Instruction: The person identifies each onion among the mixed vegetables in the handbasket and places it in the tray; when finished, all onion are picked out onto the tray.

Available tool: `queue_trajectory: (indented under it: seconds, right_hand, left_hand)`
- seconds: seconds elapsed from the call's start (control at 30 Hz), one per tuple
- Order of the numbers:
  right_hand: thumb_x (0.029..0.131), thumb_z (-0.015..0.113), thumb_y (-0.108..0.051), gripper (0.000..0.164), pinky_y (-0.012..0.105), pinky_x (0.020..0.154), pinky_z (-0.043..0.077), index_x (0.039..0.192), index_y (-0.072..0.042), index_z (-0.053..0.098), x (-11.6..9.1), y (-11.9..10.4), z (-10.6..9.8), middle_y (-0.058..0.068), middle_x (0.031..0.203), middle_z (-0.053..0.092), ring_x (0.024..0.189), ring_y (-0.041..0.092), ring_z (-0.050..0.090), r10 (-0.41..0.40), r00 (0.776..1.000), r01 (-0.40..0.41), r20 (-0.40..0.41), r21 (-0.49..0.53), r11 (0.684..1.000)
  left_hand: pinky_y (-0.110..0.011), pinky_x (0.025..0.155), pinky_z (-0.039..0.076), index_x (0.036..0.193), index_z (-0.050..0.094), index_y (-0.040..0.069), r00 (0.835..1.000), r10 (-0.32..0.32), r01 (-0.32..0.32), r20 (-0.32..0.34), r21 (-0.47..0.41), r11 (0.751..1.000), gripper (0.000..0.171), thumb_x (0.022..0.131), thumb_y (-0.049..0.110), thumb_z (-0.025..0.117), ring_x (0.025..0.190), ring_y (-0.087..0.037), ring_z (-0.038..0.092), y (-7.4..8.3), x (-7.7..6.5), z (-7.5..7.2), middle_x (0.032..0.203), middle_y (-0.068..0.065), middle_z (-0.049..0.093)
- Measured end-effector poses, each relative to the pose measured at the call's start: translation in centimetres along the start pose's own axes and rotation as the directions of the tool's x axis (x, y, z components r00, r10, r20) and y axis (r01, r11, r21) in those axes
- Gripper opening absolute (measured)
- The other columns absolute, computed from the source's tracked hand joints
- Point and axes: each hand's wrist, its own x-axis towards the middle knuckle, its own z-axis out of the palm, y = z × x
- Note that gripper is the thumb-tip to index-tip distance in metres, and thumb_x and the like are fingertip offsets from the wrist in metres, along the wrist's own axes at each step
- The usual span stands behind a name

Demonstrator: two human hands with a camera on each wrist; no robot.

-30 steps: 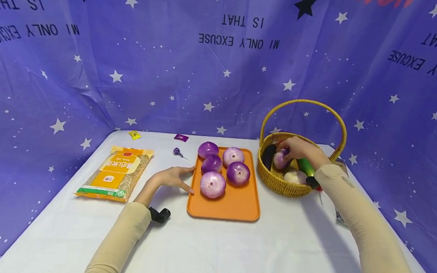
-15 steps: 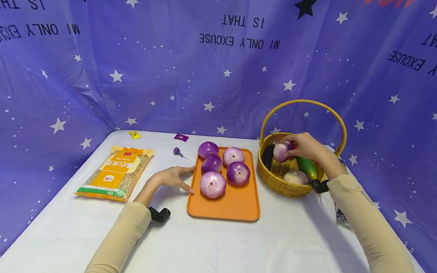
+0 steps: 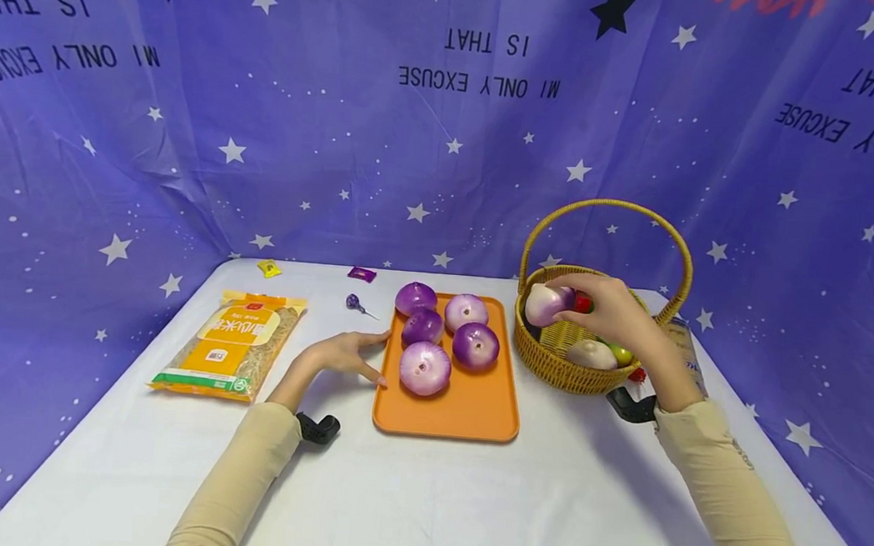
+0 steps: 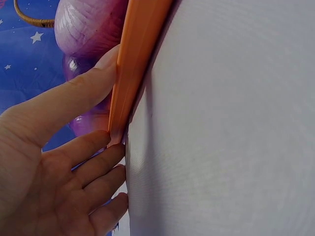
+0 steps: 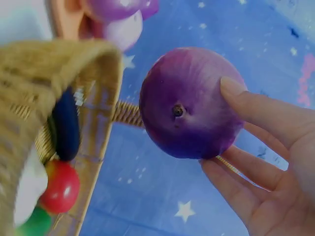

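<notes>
My right hand [image 3: 609, 310] pinches a purple-and-white onion [image 3: 543, 305] between thumb and fingers, raised at the rim of the wicker basket [image 3: 551, 365]. In the right wrist view the onion [image 5: 187, 93] shows its stem end, clear of the basket wall. My left hand [image 3: 342, 354] rests against the left edge of the orange tray [image 3: 465, 421]; the left wrist view has its thumb on the rim and its fingertips at the side. Several onions [image 3: 425, 368] sit on the tray, some purple, some paler.
Inside the basket are a dark eggplant [image 5: 67, 125], a red tomato-like item [image 5: 61, 187], a green vegetable [image 5: 34, 222] and a whitish one [image 3: 591, 354]. A food bag [image 3: 233, 348] lies left; a lollipop [image 3: 356, 303] and wrapped candies [image 3: 269, 268] lie behind. The basket handle [image 3: 610, 202] arches high.
My right hand has lifted the onion from inside the basket and carried it up and left to the rim. The left hand and tray have stayed put.
</notes>
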Motion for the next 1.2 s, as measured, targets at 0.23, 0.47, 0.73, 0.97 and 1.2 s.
queue_trajectory:
  seconds: [0.23, 0.47, 0.73, 0.97, 1.2]
  right_hand:
    - [0.076, 0.081, -0.005, 0.045, 0.044, 0.087, 0.053, 0.119, -0.006, 0.067, -0.8, -2.5, 1.4, 0.007, 0.112, 0.068, 0.103, 0.026, 0.063, -0.088, 0.996, 0.089, -0.019, 0.013, 0.996]
    - [0.077, 0.082, -0.016, 0.045, 0.041, 0.092, 0.052, 0.119, -0.008, 0.067, -1.7, -3.9, 4.0, 0.003, 0.114, 0.068, 0.107, 0.022, 0.062, -0.118, 0.993, 0.115, 0.03, 0.073, 0.991]
    - [0.079, 0.082, -0.02, 0.04, 0.036, 0.093, 0.052, 0.116, -0.011, 0.069, -2.1, -4.7, 7.0, -0.002, 0.112, 0.068, 0.106, 0.017, 0.062, -0.126, 0.985, 0.109, 0.12, 0.14, 0.984]
    - [0.081, 0.079, -0.026, 0.044, 0.036, 0.094, 0.05, 0.121, -0.012, 0.068, -1.7, -5.0, 8.8, -0.004, 0.115, 0.069, 0.109, 0.015, 0.062, -0.149, 0.968, 0.113, 0.2, 0.183, 0.977]
    - [0.085, 0.076, -0.028, 0.044, 0.035, 0.085, 0.052, 0.123, -0.008, 0.067, -1.1, -5.2, 9.7, -0.001, 0.115, 0.069, 0.093, 0.02, 0.064, -0.149, 0.961, 0.117, 0.232, 0.146, 0.982]
  left_hand:
    - [-0.053, 0.114, 0.021, 0.149, 0.035, 0.009, 1.0, 0.007, -0.007, -0.007, -0.008, 1.0, 0.097, 0.072, 0.042, 0.083, 0.139, -0.039, 0.028, 0.0, -0.1, 0.0, 0.148, -0.016, 0.04]
    - [-0.053, 0.114, 0.021, 0.15, 0.035, 0.011, 1.0, -0.001, 0.001, -0.003, -0.002, 1.0, 0.097, 0.072, 0.043, 0.083, 0.139, -0.04, 0.028, 0.1, -0.1, 0.0, 0.15, -0.016, 0.038]
    - [-0.053, 0.114, 0.02, 0.15, 0.035, 0.011, 1.0, -0.005, 0.005, -0.003, -0.008, 1.0, 0.097, 0.072, 0.042, 0.083, 0.139, -0.04, 0.027, 0.1, -0.2, 0.0, 0.15, -0.016, 0.037]
    - [-0.054, 0.114, 0.021, 0.15, 0.035, 0.01, 1.0, 0.004, -0.004, -0.006, -0.016, 1.0, 0.096, 0.072, 0.04, 0.083, 0.139, -0.04, 0.028, 0.2, -0.3, -0.1, 0.149, -0.017, 0.038]
    - [-0.053, 0.114, 0.021, 0.15, 0.035, 0.009, 1.0, 0.005, -0.005, -0.006, -0.018, 1.0, 0.096, 0.072, 0.04, 0.083, 0.139, -0.04, 0.028, 0.1, -0.3, 0.0, 0.149, -0.017, 0.038]
